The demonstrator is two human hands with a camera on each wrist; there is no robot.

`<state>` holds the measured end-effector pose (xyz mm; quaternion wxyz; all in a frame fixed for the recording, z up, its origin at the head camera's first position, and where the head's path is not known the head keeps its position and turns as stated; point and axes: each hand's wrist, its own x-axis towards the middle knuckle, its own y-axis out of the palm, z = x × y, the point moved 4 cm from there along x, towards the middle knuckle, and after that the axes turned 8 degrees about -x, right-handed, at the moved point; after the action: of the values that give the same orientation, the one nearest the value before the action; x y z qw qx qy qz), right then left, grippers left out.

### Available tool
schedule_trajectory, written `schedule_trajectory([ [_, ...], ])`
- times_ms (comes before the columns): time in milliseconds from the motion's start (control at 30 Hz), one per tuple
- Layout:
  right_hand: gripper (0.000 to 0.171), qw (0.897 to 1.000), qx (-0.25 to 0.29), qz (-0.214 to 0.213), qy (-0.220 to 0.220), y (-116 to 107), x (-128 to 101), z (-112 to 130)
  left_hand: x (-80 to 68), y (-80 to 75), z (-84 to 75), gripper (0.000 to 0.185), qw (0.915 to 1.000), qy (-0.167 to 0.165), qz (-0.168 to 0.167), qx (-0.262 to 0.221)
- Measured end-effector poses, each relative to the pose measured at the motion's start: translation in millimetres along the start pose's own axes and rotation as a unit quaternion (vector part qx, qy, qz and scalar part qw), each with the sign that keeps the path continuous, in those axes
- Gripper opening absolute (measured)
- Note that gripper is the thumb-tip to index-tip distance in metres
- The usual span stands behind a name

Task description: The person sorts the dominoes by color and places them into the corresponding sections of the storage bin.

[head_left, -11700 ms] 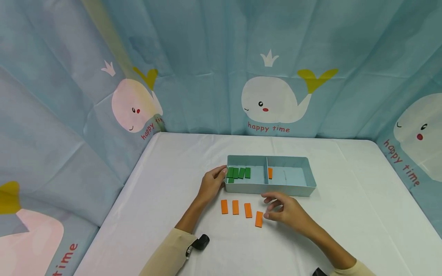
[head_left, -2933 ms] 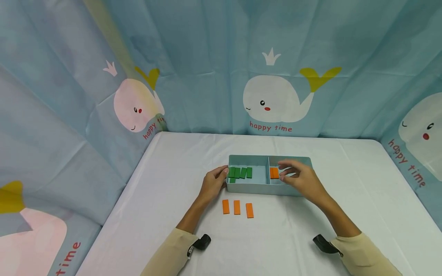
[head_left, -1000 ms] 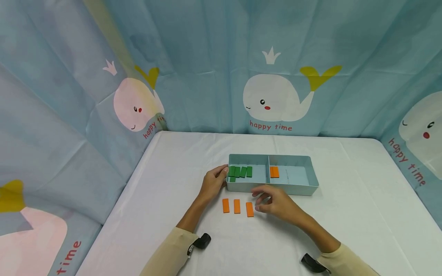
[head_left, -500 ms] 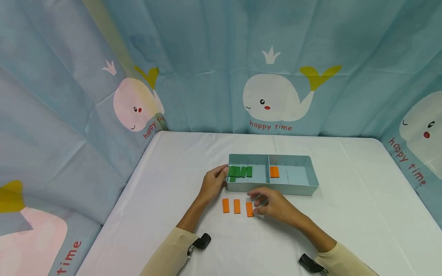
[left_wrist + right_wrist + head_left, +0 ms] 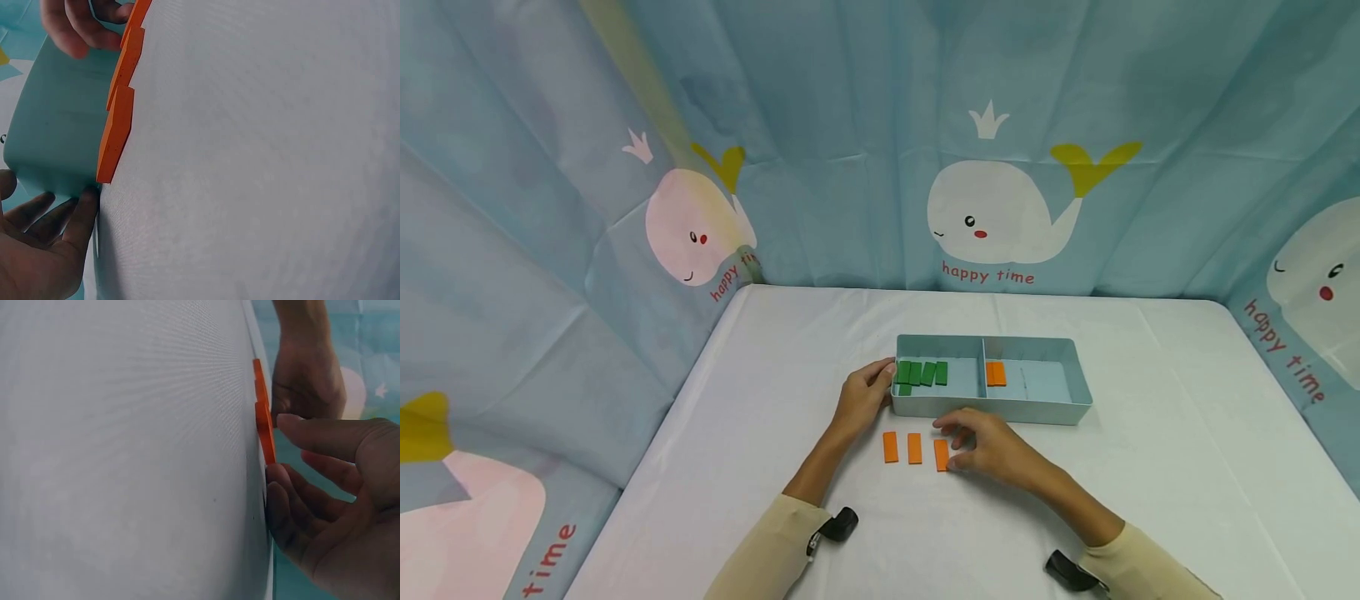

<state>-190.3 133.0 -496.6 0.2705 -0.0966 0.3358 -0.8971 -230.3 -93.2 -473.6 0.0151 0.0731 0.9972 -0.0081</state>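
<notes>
A pale blue two-compartment box (image 5: 992, 410) sits on the white table. Its left half holds several green blocks (image 5: 922, 374) and its right half two orange blocks (image 5: 996, 373). Three orange blocks (image 5: 914, 447) lie in a row in front of it. My right hand (image 5: 951, 446) pinches the rightmost orange block (image 5: 941, 454) between thumb and fingers; the right wrist view shows that block (image 5: 267, 434) between my fingertips (image 5: 280, 478). My left hand (image 5: 880, 375) holds the box's left end, with its fingers (image 5: 62, 219) against the wall (image 5: 56, 112).
The white tablecloth (image 5: 1165, 450) stretches wide to the right and front of the box. A blue whale-print curtain (image 5: 985, 217) closes the back and both sides. Black wrist-camera straps (image 5: 837, 525) sit on both sleeves.
My right hand has slid left across the table and closed its fingers on the rightmost orange block. Before that, it placed a second orange block in the right compartment. The left hand has stayed put.
</notes>
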Motion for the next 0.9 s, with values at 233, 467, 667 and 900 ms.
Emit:
schedule_trajectory([
  [233, 0.053, 0.998, -0.058, 0.002, -0.008, 4, 1, 0, 17.4, -6.2, 37.6, 0.055, 0.9998, 0.007, -0.018, 0.002],
  [467, 0.055, 0.996, -0.087, 0.003, -0.008, 7, 2, 1, 16.9, -5.7, 36.7, 0.054, 0.9997, 0.003, -0.024, 0.004],
  [667, 0.056, 0.994, -0.106, -0.001, -0.016, 7, 2, 2, 18.0, -5.1, 37.0, 0.052, 0.9995, 0.003, -0.028, 0.010],
  [900, 0.056, 0.994, -0.108, -0.006, -0.012, 7, 2, 3, 17.3, -7.3, 38.5, 0.053, 0.9994, 0.007, -0.027, 0.019],
])
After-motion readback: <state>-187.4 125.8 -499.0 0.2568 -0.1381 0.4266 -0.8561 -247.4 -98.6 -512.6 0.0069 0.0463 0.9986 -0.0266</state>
